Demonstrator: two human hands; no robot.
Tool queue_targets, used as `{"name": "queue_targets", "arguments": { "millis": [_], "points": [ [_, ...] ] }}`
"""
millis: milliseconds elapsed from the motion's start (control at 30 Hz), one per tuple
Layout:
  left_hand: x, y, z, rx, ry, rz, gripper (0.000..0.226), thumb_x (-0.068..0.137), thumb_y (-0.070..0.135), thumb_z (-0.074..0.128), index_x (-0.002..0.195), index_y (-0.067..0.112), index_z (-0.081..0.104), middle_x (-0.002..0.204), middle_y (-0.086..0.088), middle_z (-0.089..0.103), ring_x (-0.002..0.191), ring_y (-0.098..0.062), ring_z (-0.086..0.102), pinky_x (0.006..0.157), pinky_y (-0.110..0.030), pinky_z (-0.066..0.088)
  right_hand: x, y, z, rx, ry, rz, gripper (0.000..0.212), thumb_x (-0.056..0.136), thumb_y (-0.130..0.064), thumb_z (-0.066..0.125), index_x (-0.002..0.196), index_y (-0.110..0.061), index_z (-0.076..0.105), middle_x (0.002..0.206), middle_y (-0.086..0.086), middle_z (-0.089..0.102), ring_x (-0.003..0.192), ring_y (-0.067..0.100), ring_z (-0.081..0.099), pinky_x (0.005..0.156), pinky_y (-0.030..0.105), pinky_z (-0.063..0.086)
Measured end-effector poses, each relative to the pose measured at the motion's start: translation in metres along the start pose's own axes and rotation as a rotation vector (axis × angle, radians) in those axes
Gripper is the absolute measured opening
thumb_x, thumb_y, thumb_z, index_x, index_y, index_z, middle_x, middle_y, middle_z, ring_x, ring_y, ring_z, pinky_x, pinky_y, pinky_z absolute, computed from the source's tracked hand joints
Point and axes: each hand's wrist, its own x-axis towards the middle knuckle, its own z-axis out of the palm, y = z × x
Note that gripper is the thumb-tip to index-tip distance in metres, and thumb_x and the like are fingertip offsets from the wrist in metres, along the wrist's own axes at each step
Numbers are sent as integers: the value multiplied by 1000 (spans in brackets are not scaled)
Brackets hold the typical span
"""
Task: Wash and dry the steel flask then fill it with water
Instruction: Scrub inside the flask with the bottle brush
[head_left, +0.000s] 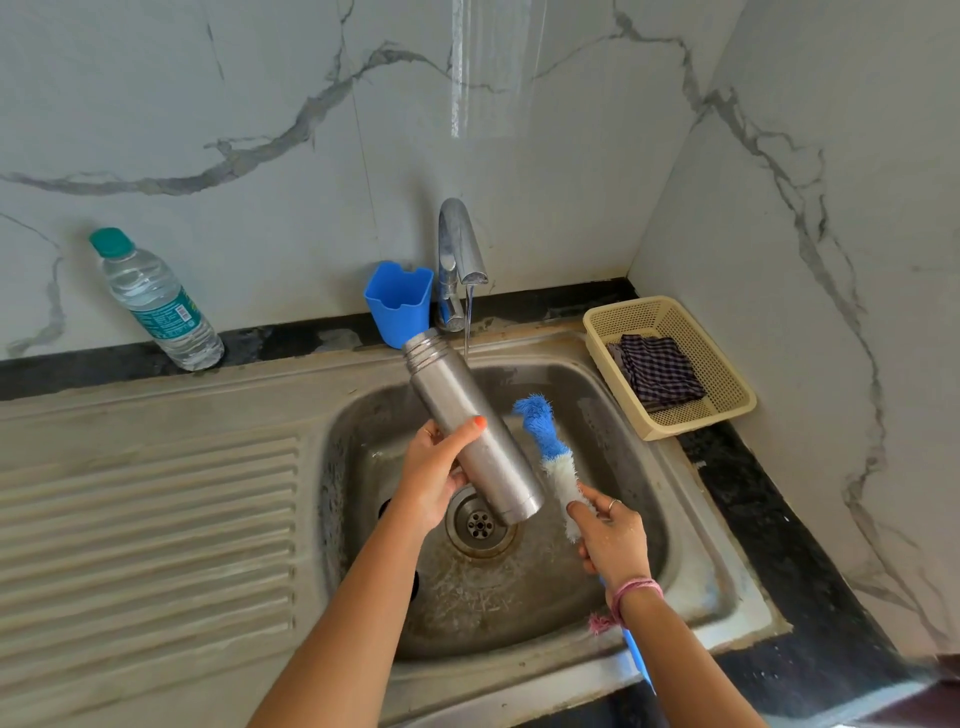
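- Head view: the left hand (431, 475) curls its fingers and thumb round the steel flask (470, 423), holding it tilted above the sink (691, 525), open threaded mouth up towards the tap (457, 260).
- A thin stream of water falls from the tap just beside the flask's mouth.
- The right hand (613, 540) grips a bottle brush (550, 454), blue-and-white bristles pointing up, just beside the flask.
- A plastic water bottle (156, 301) stands on the counter to the left, a blue cup (399, 304) sits by the tap.
- A cream basket (727, 384) on the right holds a checked cloth (657, 371).
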Motion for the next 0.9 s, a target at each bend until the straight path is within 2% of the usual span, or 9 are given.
{"name": "queue_targets", "arguments": {
  "millis": [67, 133, 267, 400, 533, 633, 800, 900],
  "points": [
    [-6, -8, -1, -91, -13, -32, 50, 71, 24, 76, 117, 15, 57, 111, -10, 64, 105, -25, 63, 75, -39, 58, 0, -1, 0, 2, 3, -4, 32, 91, -18, 63, 122, -24, 68, 69, 2, 62, 45, 10, 47, 39, 18, 39],
    [-11, -13, -1, -65, -22, -24, 48, 71, 21, 76, 115, 14, 58, 110, -10, 64, 102, -23, 63, 72, -36, 57, 0, -2, 0, 5, 6, -4, 33, 91, -19, 64, 123, -24, 68, 69, 1, 61, 46, 11, 47, 39, 19, 40],
    [-15, -17, -5, -89, 4, -13, 50, 69, 21, 77, 114, 12, 57, 109, -10, 65, 100, -21, 65, 72, -35, 58, 1, -1, -3, 18, 20, -3, 33, 91, -17, 63, 123, -23, 67, 57, -3, 57, 42, 8, 44, 41, 19, 39],
    [-15, -17, -9, 8, -9, 2, 48, 69, 18, 78, 113, 15, 60, 106, -7, 67, 93, -18, 68, 71, -34, 58, 3, 0, -6, 15, 29, -1, 33, 91, -16, 63, 124, -22, 67, 57, -1, 57, 42, 9, 43, 41, 19, 39],
    [-14, -15, -10, -74, 48, -54, 63, 67, 27, 80, 123, 10, 56, 115, -13, 64, 104, -24, 64, 70, -34, 58, 5, -1, -6, 23, 37, 0, 33, 91, -17, 63, 123, -21, 67, 55, -1, 56, 43, 10, 42, 40, 19, 39],
    [-14, -13, -9, -57, 55, -89, 59, 69, 29, 80, 120, 10, 57, 116, -13, 64, 104, -24, 64, 70, -35, 58, 7, -2, -7, 28, 46, -6, 33, 91, -18, 64, 122, -23, 68, 57, -1, 57, 44, 10, 43, 41, 20, 39],
    [-30, -16, 4, -303, 63, -261, 47, 84, 31, 74, 119, 8, 53, 118, -19, 63, 110, -32, 64, 90, -50, 55, 10, -1, -11, 53, 56, -16, 34, 90, -18, 64, 123, -22, 67, 57, 3, 55, 47, 12, 44, 44, 24, 41],
    [-38, -21, 13, -429, 70, -329, 54, 84, 38, 74, 121, 5, 53, 118, -20, 66, 109, -32, 66, 84, -46, 58, 11, -1, -14, 71, 64, -13, 33, 89, -17, 64, 121, -22, 68, 58, 6, 55, 46, 14, 42, 43, 24, 41]
  ]
}}
